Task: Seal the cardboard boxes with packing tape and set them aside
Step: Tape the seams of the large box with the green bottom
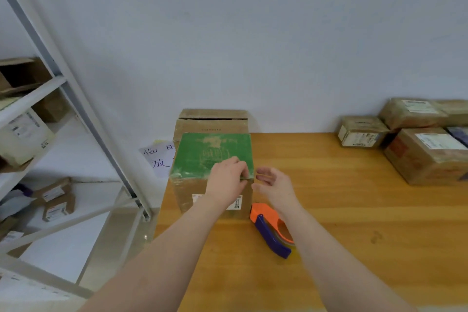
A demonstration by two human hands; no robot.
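L hand (228, 177) is gripping green-topped box (202, 154) at its 4 o'clock top corner. R hand (274, 185) is hovering just beside it, fingers relaxed, holding 0. Tape dispenser (271, 232) is lying on table (342, 197) at box's 5 o'clock.

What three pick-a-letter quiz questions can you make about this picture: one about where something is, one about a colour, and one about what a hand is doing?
1. Where is the tape dispenser?
A) inside a bag
B) on the table, right of the box
C) on top of the box

2. What colour is the box's top?
A) red
B) green
C) blue

3. What does the right hand hold?
A) the tape dispenser
B) a pen
C) nothing

Answers:
1 B, it lies on the wood beside the box.
2 B, the top face shows green.
3 C, its fingers are spread and empty by the box's corner.
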